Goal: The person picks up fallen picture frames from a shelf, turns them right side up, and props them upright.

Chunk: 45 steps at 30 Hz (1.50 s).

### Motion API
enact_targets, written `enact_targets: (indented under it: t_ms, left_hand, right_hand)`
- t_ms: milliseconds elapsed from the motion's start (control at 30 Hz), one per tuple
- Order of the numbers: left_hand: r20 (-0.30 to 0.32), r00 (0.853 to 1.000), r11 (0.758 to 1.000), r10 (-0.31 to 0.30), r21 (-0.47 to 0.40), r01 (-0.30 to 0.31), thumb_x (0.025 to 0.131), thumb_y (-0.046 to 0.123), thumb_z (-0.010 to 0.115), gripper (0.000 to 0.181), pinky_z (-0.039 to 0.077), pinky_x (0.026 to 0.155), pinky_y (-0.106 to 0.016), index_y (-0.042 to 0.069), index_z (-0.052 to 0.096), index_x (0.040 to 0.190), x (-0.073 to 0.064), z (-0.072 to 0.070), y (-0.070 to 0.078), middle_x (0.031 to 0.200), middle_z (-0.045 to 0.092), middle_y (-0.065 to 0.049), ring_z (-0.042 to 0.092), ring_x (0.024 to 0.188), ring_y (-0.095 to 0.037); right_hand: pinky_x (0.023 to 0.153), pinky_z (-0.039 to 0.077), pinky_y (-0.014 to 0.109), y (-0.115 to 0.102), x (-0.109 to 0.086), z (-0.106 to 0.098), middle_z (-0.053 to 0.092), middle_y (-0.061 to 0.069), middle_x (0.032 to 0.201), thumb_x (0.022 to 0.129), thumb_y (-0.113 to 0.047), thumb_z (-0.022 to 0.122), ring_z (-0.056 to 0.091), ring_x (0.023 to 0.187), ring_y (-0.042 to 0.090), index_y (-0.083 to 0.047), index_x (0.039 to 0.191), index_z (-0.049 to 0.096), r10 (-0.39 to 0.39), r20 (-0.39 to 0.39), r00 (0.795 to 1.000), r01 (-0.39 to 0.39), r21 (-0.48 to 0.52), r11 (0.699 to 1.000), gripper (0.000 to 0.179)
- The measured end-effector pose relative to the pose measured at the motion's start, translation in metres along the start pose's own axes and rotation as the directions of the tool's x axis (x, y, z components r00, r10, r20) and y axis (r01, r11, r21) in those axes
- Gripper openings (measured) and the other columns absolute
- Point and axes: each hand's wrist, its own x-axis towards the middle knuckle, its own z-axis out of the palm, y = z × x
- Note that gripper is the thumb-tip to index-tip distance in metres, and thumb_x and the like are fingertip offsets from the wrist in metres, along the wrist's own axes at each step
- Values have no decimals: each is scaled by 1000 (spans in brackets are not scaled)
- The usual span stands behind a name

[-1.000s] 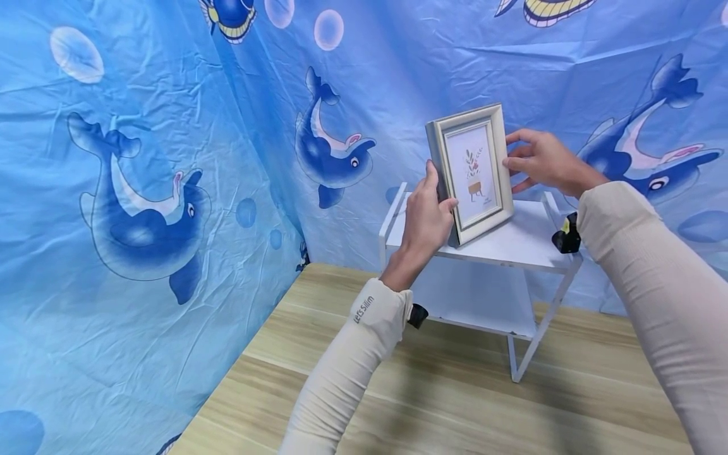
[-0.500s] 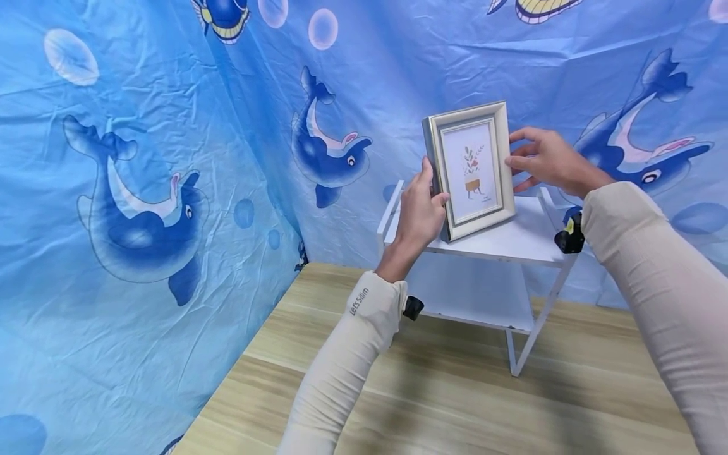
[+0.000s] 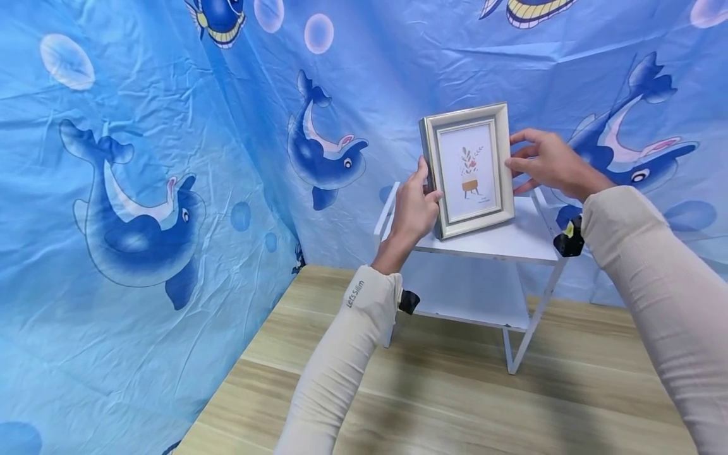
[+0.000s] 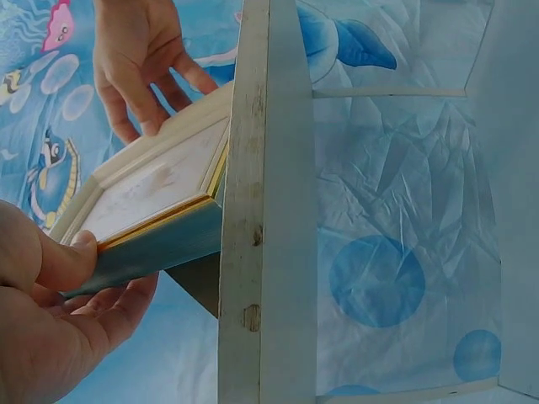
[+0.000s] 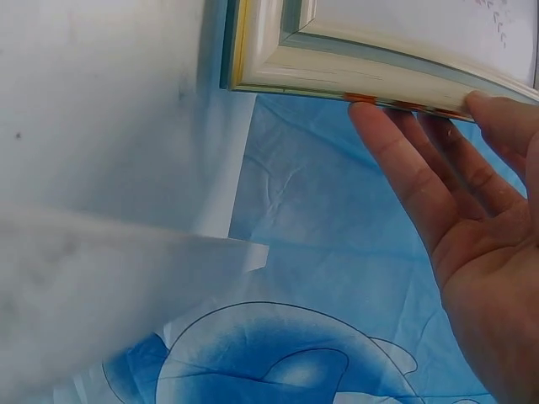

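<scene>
A cream picture frame [image 3: 471,170] with a plant print stands, leaning back slightly, on the top shelf of a small white rack [image 3: 483,249]. My left hand [image 3: 414,205] grips its left side, thumb on the front and fingers behind, as the left wrist view also shows of the frame's edge [image 4: 160,252]. At the opposite side, my right hand [image 3: 547,161] pinches the right edge, with the thumb [image 5: 497,114] on the front and fingertips against the side in the right wrist view. A support piece [image 4: 198,284] shows behind the frame in the left wrist view.
The rack's lower shelf [image 3: 461,294] sits under the top one, on a wood-patterned surface [image 3: 341,379]. A blue curtain [image 3: 142,221] with dolphins hangs at the left and behind. Raised white rails edge the rack's top at both sides.
The picture frame has turned a little to face me more squarely, its left side shifting left with my left hand. Both hands keep their hold. The head view has shifted slightly.
</scene>
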Motion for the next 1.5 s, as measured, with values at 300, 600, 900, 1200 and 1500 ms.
enact_targets:
  t_ms: [300,600,900,1200,1500]
  left_hand:
    - [29,999,999,-25,-43,26,89,6,54,69,46,78,-19,13,14,145,6,-3,-2,135,44,-6,55,102,-11]
    - [37,998,998,-46,-30,47,89,6,54,69,46,76,-19,15,15,145,13,-9,-3,132,47,-6,57,98,-10]
    - [59,998,998,-29,-52,32,89,5,54,68,46,77,-18,14,15,144,17,-13,-5,132,48,-9,58,100,-11]
    - [68,997,995,-21,-91,27,88,1,53,68,45,80,-17,14,18,145,21,-15,-11,135,45,-4,57,104,-12]
    - [90,996,992,-3,-125,14,88,-2,50,66,44,82,-16,17,21,144,24,-9,-13,135,44,-3,56,107,-13]
  right_hand:
    - [69,52,43,-2,-7,3,45,22,124,92,-29,50,57,98,35,-11,139,28,-8,-22,1000,9,7,1000,55]
    - [66,52,40,-9,-9,6,44,22,126,92,-30,50,55,100,38,-12,141,25,1,-39,999,-1,14,1000,58]
    - [67,52,41,-10,-12,6,45,21,126,90,-34,52,55,100,37,-15,142,24,17,-60,998,-16,14,1000,62]
    - [67,52,41,-10,-17,8,45,19,124,89,-35,52,55,100,36,-17,142,24,24,-72,997,-22,34,999,62]
    - [68,52,43,-7,-30,10,45,19,123,88,-38,53,56,100,38,-17,141,25,35,-116,993,-31,37,999,63]
